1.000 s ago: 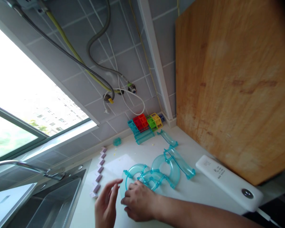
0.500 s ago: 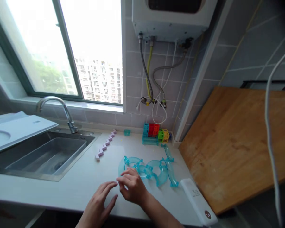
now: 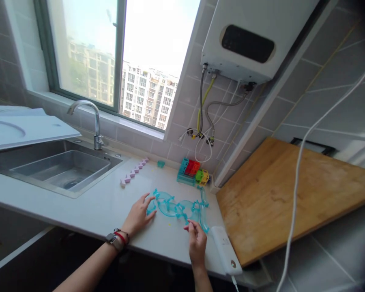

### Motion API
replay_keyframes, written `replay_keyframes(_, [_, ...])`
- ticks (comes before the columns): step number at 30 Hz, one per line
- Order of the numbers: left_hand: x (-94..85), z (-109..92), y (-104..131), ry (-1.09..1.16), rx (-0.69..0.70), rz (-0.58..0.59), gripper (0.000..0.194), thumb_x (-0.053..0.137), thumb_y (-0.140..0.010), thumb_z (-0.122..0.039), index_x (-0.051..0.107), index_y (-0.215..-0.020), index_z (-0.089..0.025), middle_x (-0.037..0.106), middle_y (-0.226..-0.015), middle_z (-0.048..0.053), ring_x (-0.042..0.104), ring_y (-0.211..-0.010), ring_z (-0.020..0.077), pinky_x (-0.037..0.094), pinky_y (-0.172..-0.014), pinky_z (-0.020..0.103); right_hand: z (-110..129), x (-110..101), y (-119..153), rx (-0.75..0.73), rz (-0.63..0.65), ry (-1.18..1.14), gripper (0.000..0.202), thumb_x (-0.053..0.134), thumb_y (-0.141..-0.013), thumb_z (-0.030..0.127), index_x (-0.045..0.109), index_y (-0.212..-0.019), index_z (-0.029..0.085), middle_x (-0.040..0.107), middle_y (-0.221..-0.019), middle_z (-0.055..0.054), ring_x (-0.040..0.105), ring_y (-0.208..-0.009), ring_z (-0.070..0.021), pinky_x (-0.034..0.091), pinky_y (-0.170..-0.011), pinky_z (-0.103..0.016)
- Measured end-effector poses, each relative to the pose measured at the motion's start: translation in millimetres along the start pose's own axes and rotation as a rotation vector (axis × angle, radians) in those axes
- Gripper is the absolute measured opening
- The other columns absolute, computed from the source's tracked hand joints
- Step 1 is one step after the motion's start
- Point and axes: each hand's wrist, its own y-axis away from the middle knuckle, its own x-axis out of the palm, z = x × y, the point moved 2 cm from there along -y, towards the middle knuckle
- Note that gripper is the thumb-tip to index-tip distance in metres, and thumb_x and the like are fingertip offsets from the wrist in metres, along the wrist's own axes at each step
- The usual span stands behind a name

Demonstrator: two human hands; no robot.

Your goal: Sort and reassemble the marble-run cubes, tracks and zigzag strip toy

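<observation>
A: So, where is the curved, translucent teal plastic track (image 3: 172, 209) found?

B: It is laid flat on the glossy white countertop (image 3: 100, 211), in front of and between the two hands. Its near left end is met by the spread fingers of the bare left hand (image 3: 139, 215), though no firm grip is seen.

A: And the bare right hand (image 3: 197, 242)?

B: It is held well apart from the left, fingers bent, near the lower right curve. Something reddish is shown at its fingertips; whether a small piece is pinched there cannot be told.

A: How much has been put together?

B: Several curves appear to be linked into a winding run, with straighter teal lengths set along its right side. Whether every joint is closed cannot be made out. Beyond the right hand, hollow red plastic blocks (image 3: 192, 167) and hollow yellow ones (image 3: 205, 177) are lined up by the wall, seemingly unused. A small teal plastic piece (image 3: 161, 164) is left separate too.

A: What is placed farther out?

B: A zigzag row of pale purple blocks (image 3: 132, 173) is set beyond the left hand, and a long white plastic device (image 3: 226, 251) is placed to the right of the right hand.
</observation>
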Motion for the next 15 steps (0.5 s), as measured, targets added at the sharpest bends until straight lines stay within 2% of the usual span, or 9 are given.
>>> replay_keyframes(4, [0.5, 1.5, 6.8, 0.024, -0.002, 0.02, 0.041, 0.058, -0.089, -0.033, 0.057, -0.129, -0.024, 0.05, -0.144, 0.014, 0.059, -0.124, 0.0298, 0.048, -0.106, 0.047, -9.1, 1.0, -2.0, 0.107, -0.001, -0.117, 0.044, 0.055, -0.093, 0.051, 0.072, -0.101, 0.012, 0.073, -0.077, -0.009, 0.069, -0.072, -0.0228, 0.057, -0.071, -0.034])
replay_keyframes(11, [2.9, 3.7, 7.8, 0.053, -0.024, -0.007, 0.041, 0.061, -0.086, -0.034, 0.059, -0.126, -0.025, 0.051, -0.144, 0.012, 0.059, -0.124, 0.0302, 0.047, -0.107, 0.048, -11.0, 6.2, -0.3, 0.107, 0.097, -0.076, 0.047, 0.057, -0.09, 0.055, 0.074, -0.101, 0.012, 0.073, -0.075, -0.008, 0.068, -0.068, -0.0205, 0.057, -0.069, -0.032])
replay_keyframes(15, [2.2, 2.4, 7.9, 0.061, -0.032, -0.019, 0.047, 0.06, -0.085, -0.033, 0.056, -0.132, -0.024, 0.051, -0.144, 0.012, 0.06, -0.123, 0.0297, 0.048, -0.107, 0.047, -8.8, 7.0, 0.5, 0.095, 0.123, -0.04, 0.046, 0.057, -0.091, 0.054, 0.074, -0.1, 0.012, 0.073, -0.074, -0.007, 0.067, -0.067, -0.0197, 0.056, -0.068, -0.031])
